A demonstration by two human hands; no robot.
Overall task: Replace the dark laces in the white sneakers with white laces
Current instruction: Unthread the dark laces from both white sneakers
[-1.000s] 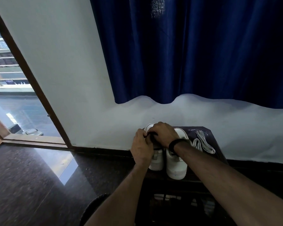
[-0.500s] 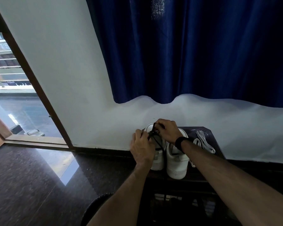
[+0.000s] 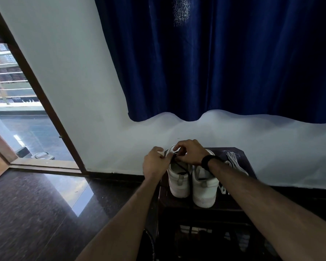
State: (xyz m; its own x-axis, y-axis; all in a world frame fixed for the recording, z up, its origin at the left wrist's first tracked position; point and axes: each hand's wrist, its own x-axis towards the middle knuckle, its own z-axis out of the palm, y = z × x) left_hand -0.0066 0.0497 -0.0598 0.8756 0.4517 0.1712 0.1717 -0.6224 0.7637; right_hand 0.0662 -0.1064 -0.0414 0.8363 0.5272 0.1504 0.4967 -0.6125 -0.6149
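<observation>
Hands meet low in the frame's centre over the left sneaker (image 3: 178, 178): left hand (image 3: 154, 162) and right hand (image 3: 191, 152) fingers pinch its dark lace (image 3: 179, 166) to unthread it, white laces (image 3: 235, 162) waiting beside on the desk (image 3: 230, 203).

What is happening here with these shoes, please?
A person is working on a pair of white sneakers that stand on a small dark table by the wall. Both hands are at the front of the left sneaker: the left hand and the right hand pinch its dark lace, which hangs loose over the shoe. The right sneaker is not being touched. The white laces lie on the table to the right, unused so far.
</observation>
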